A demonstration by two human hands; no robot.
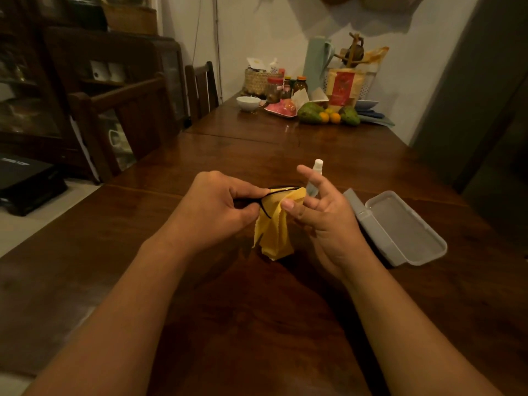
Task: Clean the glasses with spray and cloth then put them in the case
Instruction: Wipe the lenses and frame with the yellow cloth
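The person is sitting at a dark wooden surface (257,324), both forearms reaching out over it. The case (400,224) is lying open on the surface, lid flipped back, nothing inside.

Just left of the case, the right hand (323,221) is pinching a yellow cloth (274,235), w/ the thumb pressing on its top fold. The index finger is sticking up straight and the other fingers are lying loosely spread, so the hand is only part closed. Most of the cloth is hanging down toward the surface; can't tell whether its bottom edge is touching.

Further left of the case, the left hand (217,207) is curling round the glasses (281,188), thumb and fingers gripping the thin black frame at one side. The glasses are being held up off the surface btwn the two hands, w/ the cloth wrapping over one lens.

The spray bottle (315,172), small and clear w/ a white cap, is standing upright just beyond the case's left end, partly hidden behind the right-hand fingers.

Well beyond the case, at the far end by the wall, a white bowl (248,102), jars (300,85) and green and orange fruit (310,112) are sitting in a cluster. A wooden chair (120,121) is standing far left of the case.
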